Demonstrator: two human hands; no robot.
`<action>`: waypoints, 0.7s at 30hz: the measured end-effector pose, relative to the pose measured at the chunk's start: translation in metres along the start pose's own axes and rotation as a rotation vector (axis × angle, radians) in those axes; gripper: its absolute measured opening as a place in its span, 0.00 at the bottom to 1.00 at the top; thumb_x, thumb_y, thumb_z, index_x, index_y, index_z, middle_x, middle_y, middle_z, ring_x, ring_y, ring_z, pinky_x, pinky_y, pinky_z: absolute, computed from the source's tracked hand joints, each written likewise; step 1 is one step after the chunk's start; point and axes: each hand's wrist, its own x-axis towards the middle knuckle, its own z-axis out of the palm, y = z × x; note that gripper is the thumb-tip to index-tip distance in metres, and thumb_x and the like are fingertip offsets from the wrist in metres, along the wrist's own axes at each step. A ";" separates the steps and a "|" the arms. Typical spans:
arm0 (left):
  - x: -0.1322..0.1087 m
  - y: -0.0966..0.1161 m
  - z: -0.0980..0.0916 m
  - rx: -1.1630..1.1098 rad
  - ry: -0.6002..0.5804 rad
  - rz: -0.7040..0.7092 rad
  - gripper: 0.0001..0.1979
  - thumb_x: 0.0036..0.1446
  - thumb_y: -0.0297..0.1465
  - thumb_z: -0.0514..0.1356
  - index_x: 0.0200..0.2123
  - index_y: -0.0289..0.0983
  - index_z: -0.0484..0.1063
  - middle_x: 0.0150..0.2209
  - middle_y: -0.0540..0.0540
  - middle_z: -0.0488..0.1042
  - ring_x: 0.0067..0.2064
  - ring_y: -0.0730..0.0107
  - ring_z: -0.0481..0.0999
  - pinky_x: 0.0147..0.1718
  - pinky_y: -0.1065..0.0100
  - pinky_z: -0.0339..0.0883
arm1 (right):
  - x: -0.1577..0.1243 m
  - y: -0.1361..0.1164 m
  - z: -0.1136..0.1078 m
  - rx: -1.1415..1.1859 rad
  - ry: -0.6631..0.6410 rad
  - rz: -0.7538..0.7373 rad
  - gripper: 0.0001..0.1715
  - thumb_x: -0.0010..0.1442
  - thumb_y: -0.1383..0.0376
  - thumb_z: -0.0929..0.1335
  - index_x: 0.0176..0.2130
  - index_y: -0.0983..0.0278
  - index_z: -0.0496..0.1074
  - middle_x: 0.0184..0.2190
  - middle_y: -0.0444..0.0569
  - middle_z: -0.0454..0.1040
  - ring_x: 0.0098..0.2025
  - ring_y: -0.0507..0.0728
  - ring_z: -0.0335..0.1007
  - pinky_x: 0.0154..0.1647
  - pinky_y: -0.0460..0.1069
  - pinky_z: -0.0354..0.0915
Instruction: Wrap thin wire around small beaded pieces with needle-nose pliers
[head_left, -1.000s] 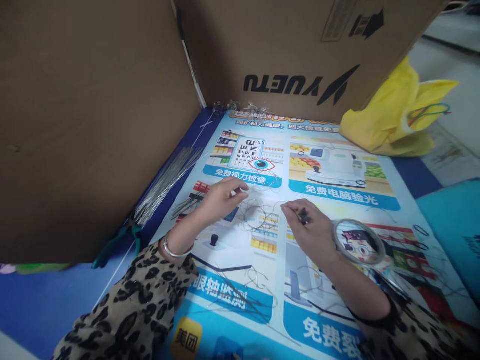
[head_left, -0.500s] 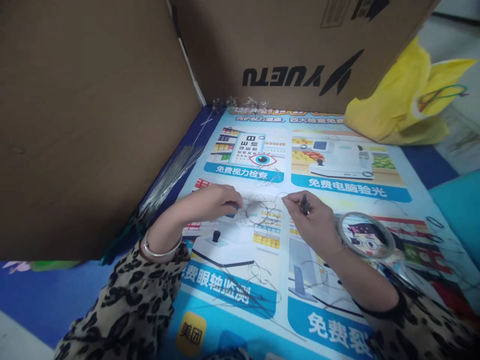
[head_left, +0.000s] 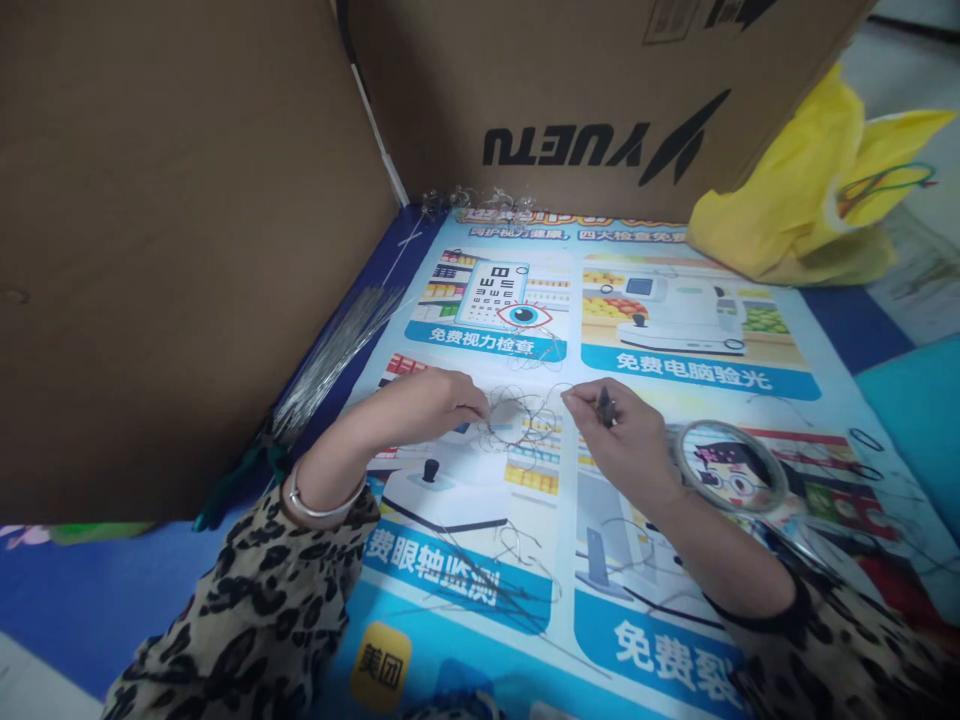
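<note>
My left hand [head_left: 442, 402] is closed in a pinch on the near-left side of a loose tangle of thin wire loops [head_left: 525, 430], just above the printed poster [head_left: 574, 500]. Thumb and forefinger of my right hand [head_left: 630, 440] are pressed together on a thin wire end that curves toward the loops. A small dark, pointed tool [head_left: 607, 406] sticks up from the same hand; most of it is hidden in the palm. More thin wire pieces [head_left: 517, 550] lie on the poster nearer to me.
Cardboard walls [head_left: 187, 250] rise at the left and back. A straight silver wire bundle [head_left: 337, 350] lies along the left wall, near a dark green-handled object [head_left: 247, 475]. A tape roll [head_left: 780, 480] sits beside my right forearm. At the back right stands a yellow bag [head_left: 787, 210].
My left fingers have shifted slightly over the wire loops and look more closed. My right hand keeps its pinch, almost unmoved. The view has tilted a little.
</note>
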 end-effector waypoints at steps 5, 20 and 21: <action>-0.007 0.027 -0.009 0.054 0.095 -0.052 0.13 0.59 0.29 0.51 0.38 0.38 0.75 0.34 0.46 0.77 0.36 0.69 0.74 0.36 0.71 0.64 | -0.001 0.000 0.000 -0.001 0.000 0.011 0.08 0.58 0.60 0.65 0.30 0.61 0.70 0.26 0.44 0.70 0.26 0.50 0.63 0.27 0.47 0.60; -0.019 0.019 0.007 0.122 -0.049 -0.048 0.15 0.61 0.31 0.50 0.47 0.41 0.73 0.43 0.45 0.76 0.42 0.66 0.75 0.39 0.68 0.66 | 0.000 0.004 0.002 -0.003 0.011 -0.085 0.06 0.58 0.63 0.65 0.30 0.60 0.68 0.26 0.43 0.68 0.27 0.50 0.63 0.28 0.47 0.60; -0.021 0.018 0.009 0.120 -0.065 -0.050 0.16 0.61 0.31 0.50 0.48 0.41 0.72 0.44 0.45 0.76 0.43 0.65 0.75 0.40 0.68 0.66 | 0.000 0.004 0.002 -0.007 0.006 -0.089 0.06 0.58 0.63 0.65 0.30 0.60 0.68 0.26 0.43 0.68 0.27 0.51 0.63 0.29 0.47 0.60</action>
